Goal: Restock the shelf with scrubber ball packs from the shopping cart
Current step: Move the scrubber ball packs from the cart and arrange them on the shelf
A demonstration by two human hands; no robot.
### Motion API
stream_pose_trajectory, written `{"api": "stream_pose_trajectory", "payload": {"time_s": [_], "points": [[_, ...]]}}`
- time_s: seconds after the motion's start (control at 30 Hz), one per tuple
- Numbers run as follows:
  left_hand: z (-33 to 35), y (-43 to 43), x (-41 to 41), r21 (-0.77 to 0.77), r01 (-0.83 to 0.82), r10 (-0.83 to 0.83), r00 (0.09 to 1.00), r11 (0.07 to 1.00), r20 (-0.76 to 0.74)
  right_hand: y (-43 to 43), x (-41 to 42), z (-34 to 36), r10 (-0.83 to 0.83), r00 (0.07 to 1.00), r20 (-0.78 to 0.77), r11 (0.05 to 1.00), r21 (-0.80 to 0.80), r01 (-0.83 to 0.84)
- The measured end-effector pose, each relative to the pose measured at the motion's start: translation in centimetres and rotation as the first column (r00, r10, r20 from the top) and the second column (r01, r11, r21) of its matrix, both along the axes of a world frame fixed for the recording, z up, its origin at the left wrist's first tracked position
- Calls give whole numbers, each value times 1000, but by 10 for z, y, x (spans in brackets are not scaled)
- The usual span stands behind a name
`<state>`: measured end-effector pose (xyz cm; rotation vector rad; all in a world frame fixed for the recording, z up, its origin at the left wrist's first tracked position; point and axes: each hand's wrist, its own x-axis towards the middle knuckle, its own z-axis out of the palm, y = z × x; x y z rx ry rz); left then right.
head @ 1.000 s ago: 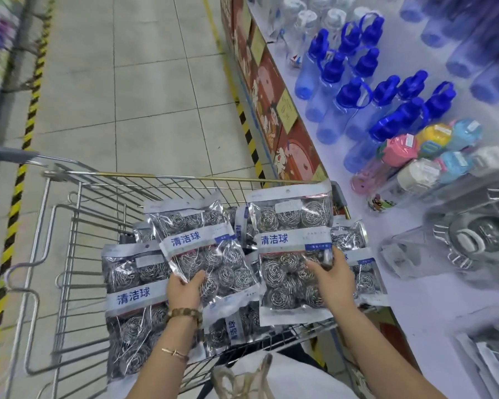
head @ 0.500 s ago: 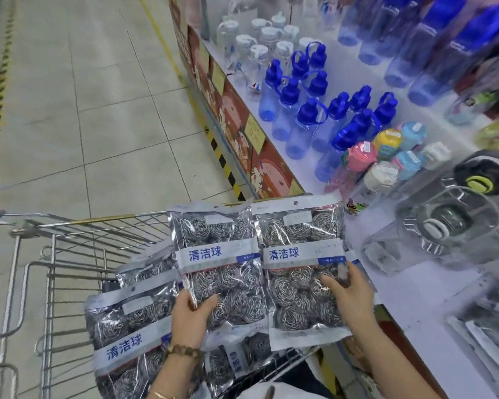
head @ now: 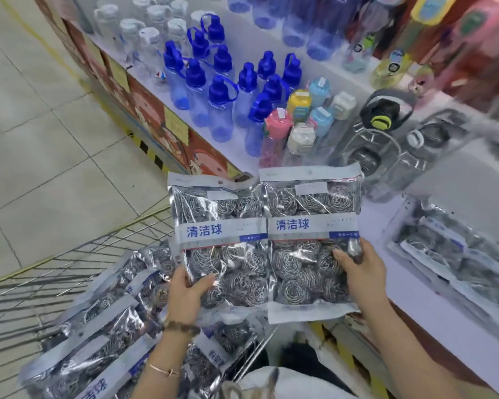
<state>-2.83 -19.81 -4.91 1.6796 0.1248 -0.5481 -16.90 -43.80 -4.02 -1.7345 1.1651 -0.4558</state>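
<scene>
Two clear scrubber ball packs with blue-and-white labels are held up side by side above the cart. My left hand (head: 186, 295) grips the lower left corner of the left pack (head: 218, 226). My right hand (head: 362, 272) grips the lower right edge of the right pack (head: 311, 223). Below them the wire shopping cart (head: 78, 272) holds several more packs (head: 98, 335). On the white shelf (head: 432, 298) to the right lie more scrubber ball packs (head: 455, 254), blurred.
Blue-capped water bottles (head: 219, 87) and coloured-lid bottles (head: 300, 116) stand on the shelf beyond the held packs. Large clear bottles with dark lids (head: 386, 139) lie just right of them. Tiled floor (head: 41, 139) stretches to the left.
Both hands have lifted the two packs up out of the cart and carried them right, toward the shelf. The view has swung right, showing more of the shelf.
</scene>
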Motion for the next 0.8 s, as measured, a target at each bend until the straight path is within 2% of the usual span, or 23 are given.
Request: {"api": "stream_pose_trajectory", "payload": {"time_s": [0.13,0.2,0.47,0.63,0.8], "points": [[3,-29,-4,40,128,-129,991,991,23,-13,-34,3,-130,991,45,991,34,128],[3,-46,-11,91,173,-173,985,981,-11,-20,-54,3,-191,980,58,981,46,188],[7,-119,-76,69,357,-359,933,932,20,-53,-165,0,-408,911,63,913,40,406],[10,-171,-146,90,538,-544,836,838,72,-72,-258,10,-540,831,133,841,50,538],[19,-224,-228,119,649,-659,731,752,179,-88,-356,13,-663,730,168,743,30,668]]}}
